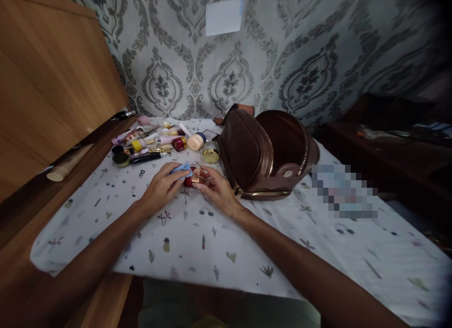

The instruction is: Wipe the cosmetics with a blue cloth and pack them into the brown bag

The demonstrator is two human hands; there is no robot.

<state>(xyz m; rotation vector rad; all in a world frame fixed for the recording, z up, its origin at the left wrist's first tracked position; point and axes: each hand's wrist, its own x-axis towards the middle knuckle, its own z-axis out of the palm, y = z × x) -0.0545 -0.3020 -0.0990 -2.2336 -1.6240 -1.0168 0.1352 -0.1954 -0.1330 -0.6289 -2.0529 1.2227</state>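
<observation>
My left hand is closed around a light blue cloth, which presses against a red jar with a gold cap. From the other side my right hand grips that jar by its gold end. The jar lies tilted between both hands, just above or on the printed cloth; which one I cannot tell. Just behind it are a clear jar with a gold band, a peach jar with a dark blue lid and another red jar. My fingers partly cover the held jar.
An open brown leather bag stands right of my hands. Several cosmetic tubes and a black brush or pen lie at the back left. A wooden panel borders the left side. A blurred-out item lies on the right.
</observation>
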